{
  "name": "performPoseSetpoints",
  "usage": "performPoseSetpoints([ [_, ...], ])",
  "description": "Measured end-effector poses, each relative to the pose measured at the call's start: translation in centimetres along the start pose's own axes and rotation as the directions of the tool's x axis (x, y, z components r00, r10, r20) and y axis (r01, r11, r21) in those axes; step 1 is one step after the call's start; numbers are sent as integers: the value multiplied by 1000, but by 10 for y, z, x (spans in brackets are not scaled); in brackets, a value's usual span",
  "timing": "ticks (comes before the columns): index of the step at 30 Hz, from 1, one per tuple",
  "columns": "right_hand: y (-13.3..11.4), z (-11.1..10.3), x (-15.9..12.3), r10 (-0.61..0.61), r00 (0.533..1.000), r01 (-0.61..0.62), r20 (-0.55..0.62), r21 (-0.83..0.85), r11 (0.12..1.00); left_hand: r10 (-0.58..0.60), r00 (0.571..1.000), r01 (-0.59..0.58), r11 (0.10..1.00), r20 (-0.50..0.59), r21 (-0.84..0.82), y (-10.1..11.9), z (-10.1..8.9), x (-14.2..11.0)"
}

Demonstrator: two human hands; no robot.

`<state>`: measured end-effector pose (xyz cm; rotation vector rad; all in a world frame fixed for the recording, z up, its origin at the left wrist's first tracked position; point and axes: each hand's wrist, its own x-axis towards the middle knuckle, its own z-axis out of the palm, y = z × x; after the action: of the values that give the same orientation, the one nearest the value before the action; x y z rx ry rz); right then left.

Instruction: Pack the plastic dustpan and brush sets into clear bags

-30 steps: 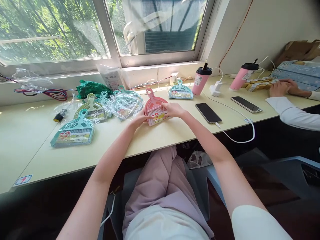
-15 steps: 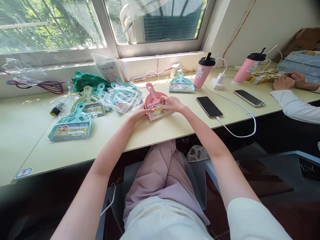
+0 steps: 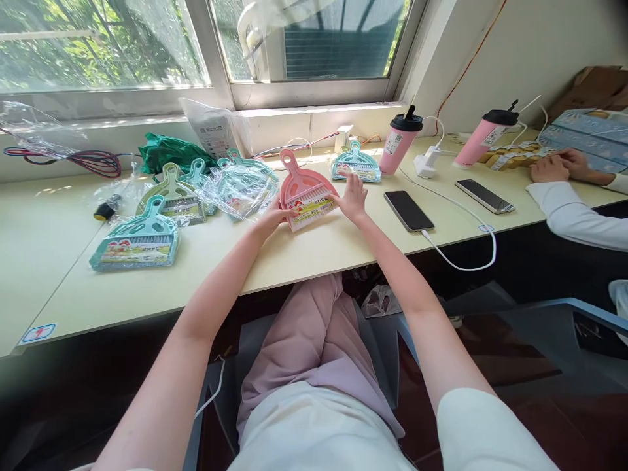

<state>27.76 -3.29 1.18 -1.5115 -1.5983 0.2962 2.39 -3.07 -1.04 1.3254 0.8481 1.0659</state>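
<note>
A pink mini dustpan and brush set (image 3: 305, 186) with a printed label stands tilted above the tabletop, its handle pointing up. My left hand (image 3: 271, 219) grips its lower left edge, thumb over the front. At the lower right corner is my right hand (image 3: 353, 198), fingers raised and spread, thumb at or touching the edge. A turquoise dustpan set (image 3: 137, 239) in clear wrap lies to the left. Behind it are an olive dustpan set (image 3: 171, 193) and more turquoise sets, partly covered by crumpled clear wrap (image 3: 240, 190). Another turquoise set (image 3: 356, 163) sits behind my right hand.
On the right lie a phone (image 3: 409, 210) with a white cable and a second phone (image 3: 485, 195). Pink cups (image 3: 400, 147) stand behind them. A co-worker's hands (image 3: 559, 167) are at the far right. A green bag (image 3: 171, 156) lies near the window.
My right hand has moved off the label to the right, and its fingers have spread. The pink set is raised and turned more to face me. My left hand keeps its grip.
</note>
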Motion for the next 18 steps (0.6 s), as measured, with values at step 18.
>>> performPoseSetpoints([
  [18,-66,69,-14,308,821,-559,480,786,266,170,974,-175,984,-152,-17,16,-9,-3],
])
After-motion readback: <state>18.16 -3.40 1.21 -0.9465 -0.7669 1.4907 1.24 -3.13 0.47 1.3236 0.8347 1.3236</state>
